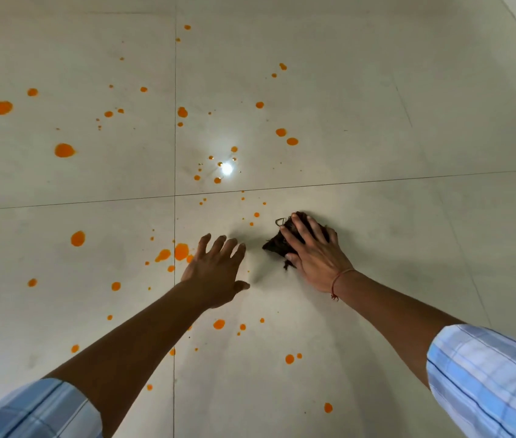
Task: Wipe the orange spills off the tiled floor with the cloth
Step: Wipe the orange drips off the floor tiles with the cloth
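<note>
1. Pale tiled floor point(376, 90) carries scattered orange spills point(181, 251).
2. Right hand point(316, 257) presses the dark cloth point(274, 245) onto the floor, fingers spread flat over it.
3. Left hand point(215, 273), fingers apart, holds nothing, just beside the cloth.

Bright white glare spot point(226, 168), a reflected light, lies just above and right of the crossing of two dark joint lines point(174, 196). Light-blue striped sleeves appear at lower left point(38, 409) and lower right point(487, 380), each leaving the forearm bare. A thin red thread point(336, 281) is tied round the right wrist, its knotted end hanging loose.
</note>
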### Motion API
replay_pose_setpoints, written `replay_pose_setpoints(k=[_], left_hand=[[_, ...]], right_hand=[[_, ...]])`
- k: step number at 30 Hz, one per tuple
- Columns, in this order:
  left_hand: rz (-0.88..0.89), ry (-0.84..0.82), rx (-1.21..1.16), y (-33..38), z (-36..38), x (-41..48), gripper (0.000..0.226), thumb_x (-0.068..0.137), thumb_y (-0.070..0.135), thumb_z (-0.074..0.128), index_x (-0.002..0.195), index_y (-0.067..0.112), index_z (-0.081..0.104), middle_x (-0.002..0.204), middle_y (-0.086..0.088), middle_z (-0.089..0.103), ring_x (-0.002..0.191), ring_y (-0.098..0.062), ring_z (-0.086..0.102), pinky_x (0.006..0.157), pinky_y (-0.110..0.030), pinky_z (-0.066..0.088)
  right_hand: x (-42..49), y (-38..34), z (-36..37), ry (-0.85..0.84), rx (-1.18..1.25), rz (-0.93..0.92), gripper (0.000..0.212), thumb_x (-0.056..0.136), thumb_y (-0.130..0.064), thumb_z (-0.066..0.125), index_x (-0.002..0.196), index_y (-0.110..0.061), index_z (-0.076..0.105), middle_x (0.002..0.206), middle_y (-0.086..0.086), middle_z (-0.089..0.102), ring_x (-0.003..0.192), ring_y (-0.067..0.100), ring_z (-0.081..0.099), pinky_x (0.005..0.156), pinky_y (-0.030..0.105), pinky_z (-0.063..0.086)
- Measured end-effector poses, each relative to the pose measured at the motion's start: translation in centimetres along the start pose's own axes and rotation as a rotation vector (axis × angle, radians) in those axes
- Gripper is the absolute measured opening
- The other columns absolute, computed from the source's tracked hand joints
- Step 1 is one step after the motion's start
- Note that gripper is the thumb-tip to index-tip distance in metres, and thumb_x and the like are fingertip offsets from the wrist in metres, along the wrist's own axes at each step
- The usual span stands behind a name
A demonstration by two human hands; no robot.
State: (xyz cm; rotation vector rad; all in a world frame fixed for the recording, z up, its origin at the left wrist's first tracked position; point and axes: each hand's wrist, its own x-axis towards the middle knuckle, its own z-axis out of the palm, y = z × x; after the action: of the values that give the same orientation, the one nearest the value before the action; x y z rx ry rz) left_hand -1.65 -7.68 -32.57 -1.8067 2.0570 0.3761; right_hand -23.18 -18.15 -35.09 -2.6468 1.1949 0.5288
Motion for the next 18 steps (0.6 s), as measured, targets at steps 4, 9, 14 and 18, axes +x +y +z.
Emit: replay_pose_setpoints(k=[4,9,14,18], left_hand=[[0.028,0.036,0.039,0.0,0.5,0.0,0.078,0.095,0.058,0.038,0.153,0.013,0.009,0.158,-0.012,0.016,0.147,-0.031,0.012,0.117,-0.051,0.003],[0.035,0.050,0.069,-0.2,1.2,0.2,0.081,0.095,0.059,0.038,0.153,0.012,0.006,0.159,-0.013,0.014,0.147,-0.032,0.009,0.117,-0.051,0.004],[0.036,0.063,0.124,-0.1,1.1,0.3,0.079,0.095,0.059,0.038,0.153,0.014,0.009,0.158,-0.013,0.017,0.147,-0.033,0.009,0.116,-0.052,0.005],[0.151,0.180,0.045,0.3,2.2,-1.0,0.070,0.092,0.054,0.048,0.151,0.023,0.025,0.158,-0.011,0.023,0.147,-0.033,0.016,0.115,-0.053,0.012]], right_hand=[[0.0,0.3,0.3,-0.022,-0.006,-0.002,0.064,0.093,-0.051,0.014,0.151,-0.028,0.024,0.161,0.006,0.015,0.145,0.034,0.018,0.106,0.056,0.026],[-2.6,-0.4,1.8,0.032,0.023,0.003,0.059,0.094,-0.049,0.029,0.149,-0.027,0.031,0.159,0.007,0.024,0.142,0.035,0.027,0.104,0.057,0.030],[-6.9,0.3,4.1,0.066,0.037,0.058,0.056,0.095,-0.049,0.031,0.147,-0.029,0.035,0.158,0.006,0.027,0.140,0.033,0.029,0.106,0.054,0.029],[-7.3,-4.8,4.8,0.176,0.175,0.234,0.056,0.091,-0.045,0.038,0.144,-0.028,0.041,0.156,0.007,0.031,0.139,0.033,0.029,0.106,0.053,0.026]])
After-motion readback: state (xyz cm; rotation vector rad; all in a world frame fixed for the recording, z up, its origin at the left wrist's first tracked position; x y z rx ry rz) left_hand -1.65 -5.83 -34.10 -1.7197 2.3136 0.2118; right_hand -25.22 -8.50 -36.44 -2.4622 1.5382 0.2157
